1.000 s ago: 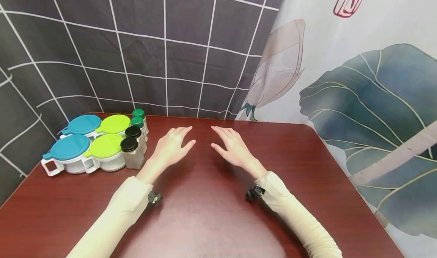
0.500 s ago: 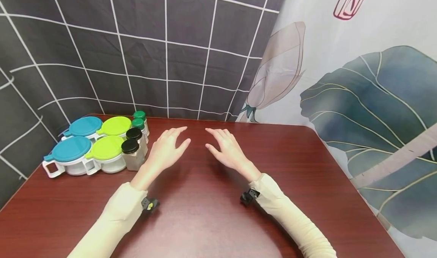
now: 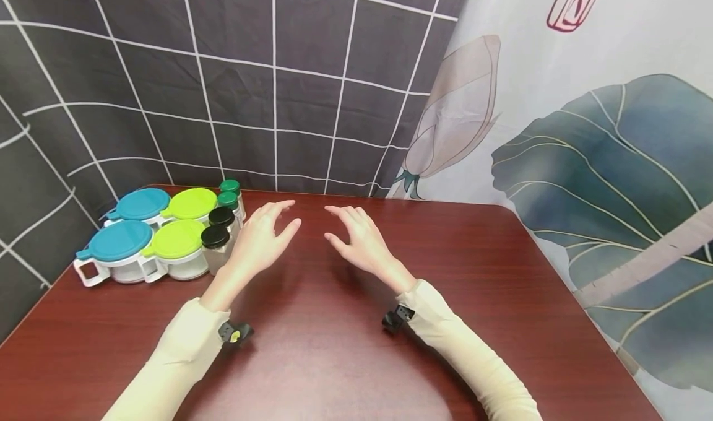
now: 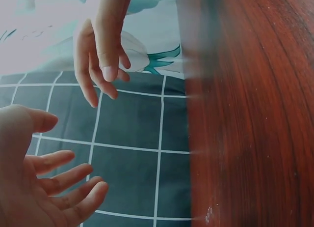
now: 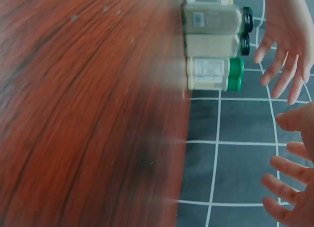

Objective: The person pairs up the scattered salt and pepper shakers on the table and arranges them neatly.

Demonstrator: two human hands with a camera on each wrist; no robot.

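Observation:
My left hand (image 3: 257,240) hovers over the table (image 3: 323,359), its fingers loosely extended and holding nothing. Just left of it stand two black-capped jars (image 3: 216,247) and two green-capped shakers (image 3: 229,193); the hand partly covers the nearer jars in the head view. Across a small gap, my right hand (image 3: 364,243) is likewise raised above the wood with nothing in its relaxed fingers. Both palms face each other, as the left wrist view shows with the left hand (image 4: 49,183) below the right hand (image 4: 103,45). Neither hand touches anything.
Beside the jars, at the table's left, stand white-handled canisters with blue lids (image 3: 120,240) and lime-green lids (image 3: 177,239). A dark cloth with a white grid (image 3: 234,93) hangs behind the table. To the right hangs a pale curtain with leaf prints (image 3: 601,161).
Both hands have drifted left in the head view, the left one closer to the black-capped jars. Their fingers remain relaxed, and the jars and canisters have stayed in place.

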